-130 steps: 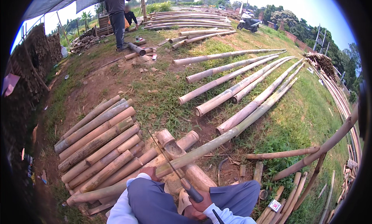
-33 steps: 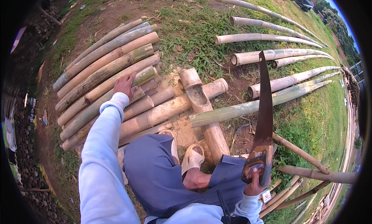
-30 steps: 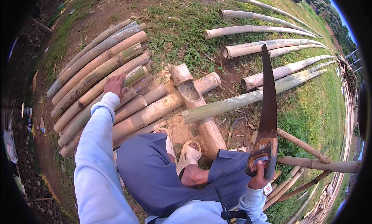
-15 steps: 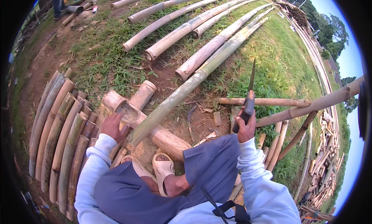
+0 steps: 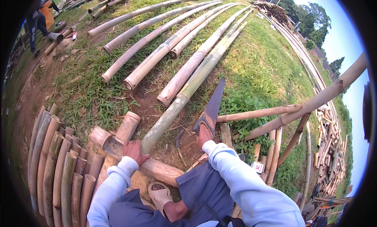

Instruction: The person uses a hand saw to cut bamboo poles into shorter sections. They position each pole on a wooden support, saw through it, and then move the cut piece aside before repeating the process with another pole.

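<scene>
A handsaw [image 5: 214,102] with a dark blade stands tilted up in my right hand [image 5: 205,136], whose fingers are wrapped round its handle. My left hand [image 5: 135,151] grips the near end of a long greenish bamboo pole [image 5: 184,97]. That pole's end rests across a thick, notched bamboo log [image 5: 161,171] lying crosswise before my feet. The cut-out hollow of the log shows just left of my left hand. A short bamboo piece [image 5: 128,125] juts out from beneath the log on its far side. The saw blade is to the right of the pole, apart from it.
Several cut bamboo lengths [image 5: 66,168] are stacked at my left. More long poles [image 5: 149,64] lie on the grass ahead. A bamboo frame [image 5: 259,112] stands at the right, with a heap of pieces [image 5: 332,148] beyond. Another person [image 5: 37,24] is at the far left.
My left hand has moved from the log's hollow to the pole's end. My right hand has brought the saw leftward, nearer the pole, turning its blade side into view. The view has shifted.
</scene>
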Demonstrator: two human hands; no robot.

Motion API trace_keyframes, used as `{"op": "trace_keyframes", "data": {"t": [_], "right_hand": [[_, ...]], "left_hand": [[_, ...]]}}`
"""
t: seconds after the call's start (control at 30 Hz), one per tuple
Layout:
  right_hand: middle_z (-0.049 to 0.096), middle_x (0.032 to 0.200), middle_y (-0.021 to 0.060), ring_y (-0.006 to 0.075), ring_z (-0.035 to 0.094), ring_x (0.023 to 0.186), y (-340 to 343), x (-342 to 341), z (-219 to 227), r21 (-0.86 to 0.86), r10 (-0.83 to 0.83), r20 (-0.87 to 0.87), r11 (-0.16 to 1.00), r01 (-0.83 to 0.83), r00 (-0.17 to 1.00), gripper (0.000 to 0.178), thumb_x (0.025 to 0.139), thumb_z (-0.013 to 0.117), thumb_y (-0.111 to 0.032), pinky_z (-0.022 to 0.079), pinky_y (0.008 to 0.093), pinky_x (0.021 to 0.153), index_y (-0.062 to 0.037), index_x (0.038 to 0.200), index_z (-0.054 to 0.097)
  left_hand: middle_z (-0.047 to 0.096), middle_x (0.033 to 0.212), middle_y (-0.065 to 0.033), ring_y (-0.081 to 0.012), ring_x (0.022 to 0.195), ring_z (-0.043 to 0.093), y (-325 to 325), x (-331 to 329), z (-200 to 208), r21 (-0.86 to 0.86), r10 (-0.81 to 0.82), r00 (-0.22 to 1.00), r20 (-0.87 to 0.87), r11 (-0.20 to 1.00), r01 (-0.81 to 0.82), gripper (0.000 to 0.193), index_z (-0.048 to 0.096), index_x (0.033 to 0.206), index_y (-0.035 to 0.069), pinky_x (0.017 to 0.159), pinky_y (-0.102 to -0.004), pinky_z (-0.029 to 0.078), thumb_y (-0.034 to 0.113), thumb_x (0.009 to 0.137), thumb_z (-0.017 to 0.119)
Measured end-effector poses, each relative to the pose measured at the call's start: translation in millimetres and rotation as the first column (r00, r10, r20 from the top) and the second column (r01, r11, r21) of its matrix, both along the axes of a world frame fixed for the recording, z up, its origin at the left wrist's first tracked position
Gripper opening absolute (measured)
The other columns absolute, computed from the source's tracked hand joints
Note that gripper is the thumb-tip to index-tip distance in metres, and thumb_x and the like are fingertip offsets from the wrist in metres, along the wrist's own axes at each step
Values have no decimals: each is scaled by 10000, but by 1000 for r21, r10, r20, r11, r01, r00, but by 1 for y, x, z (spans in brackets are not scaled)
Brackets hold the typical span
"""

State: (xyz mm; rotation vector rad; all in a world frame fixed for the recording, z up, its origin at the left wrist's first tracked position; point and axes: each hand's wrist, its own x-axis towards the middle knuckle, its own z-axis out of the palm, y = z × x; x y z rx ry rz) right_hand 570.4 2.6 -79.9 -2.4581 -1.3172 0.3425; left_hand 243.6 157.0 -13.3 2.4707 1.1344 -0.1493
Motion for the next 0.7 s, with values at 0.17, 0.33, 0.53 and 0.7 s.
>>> {"op": "trace_keyframes", "data": {"t": [0.17, 0.33, 0.53, 0.7], "right_hand": [[588, 1299, 267, 456, 572, 1226, -15, 19, -39, -310, 23, -5, 950, -24, 1000, 633, 776, 781, -102, 465, 518, 1033, -38, 1305, 440], [607, 1333, 249, 426, 597, 1223, 0, 7, -25, -398, 30, -109, 915, -71, 994, 564, 785, 776, -122, 478, 481, 1050, -16, 1293, 555], [636, 1118, 182, 290, 680, 992, -12, -35, 12, 205, 280, -31, 941, -268, 959, 406, 808, 679, 45, 562, 357, 830, -13, 1202, 600], [660, 896, 130, 266, 672, 810, -14, -126, 61, 382, 588, -65, 761, -524, 806, 332, 832, 678, 43, 537, 356, 766, -14, 1158, 644]], "left_hand": [[684, 1029, -218, -372, 1076, 622, -2, -28, 34, 13, 21, 998, 59, 1000, -22, 590, 611, 1117, 18, 1021, -445, 418, 380, 687, 789], [681, 1052, -188, -350, 1088, 615, -19, -151, 71, 129, 81, 995, -64, 989, -72, 633, 595, 1174, 40, 989, -441, 428, 369, 671, 793], [692, 1026, -134, -303, 1054, 623, -78, -327, 69, 249, 322, 930, -176, 929, -275, 626, 585, 1184, 105, 997, -417, 418, 270, 621, 802], [687, 1028, -115, -293, 1055, 623, -142, -446, 53, 331, 464, 838, -288, 869, -368, 632, 581, 1152, 118, 1006, -418, 409, 162, 566, 812]]}}
